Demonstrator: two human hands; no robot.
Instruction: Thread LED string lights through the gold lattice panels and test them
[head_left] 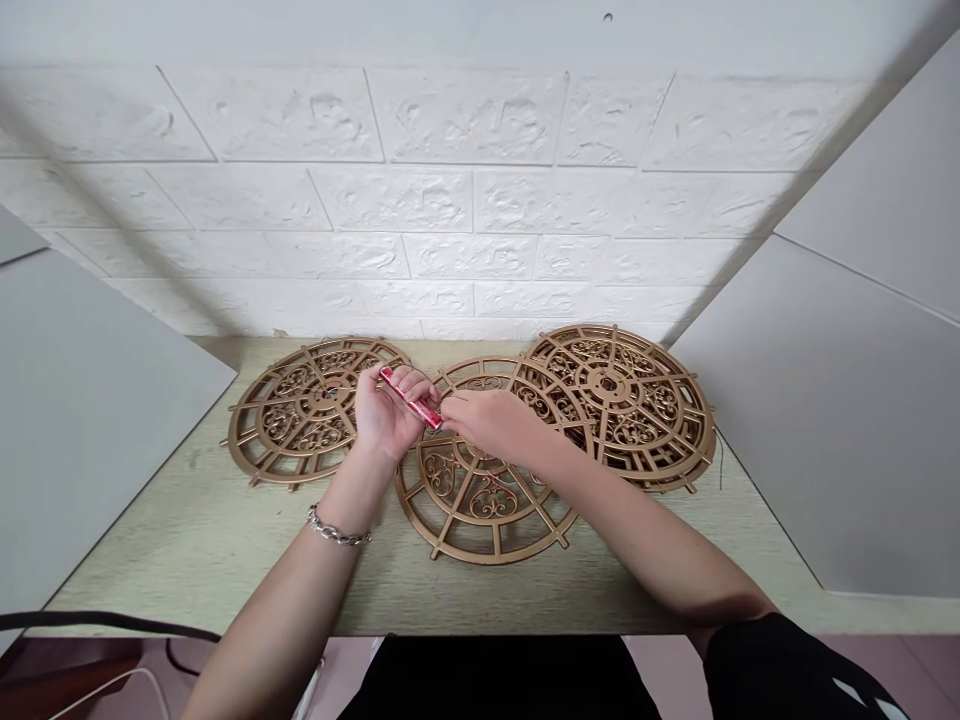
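Counter (187, 540) below your left grip (390, 420) and right grip (491, 415). Stacked gold discs (596, 388) right of both, middle gold disc (491, 520) beneath, another gold disc (319, 395) left. Your left closed on red tube (411, 398); your right bunched at its lower end, hold can't be told.

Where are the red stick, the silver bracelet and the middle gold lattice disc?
Red stick (412, 401), head view: midway along its length.
Silver bracelet (337, 536), head view: links across the left wrist.
Middle gold lattice disc (493, 503), head view: scrollwork in its near panel.
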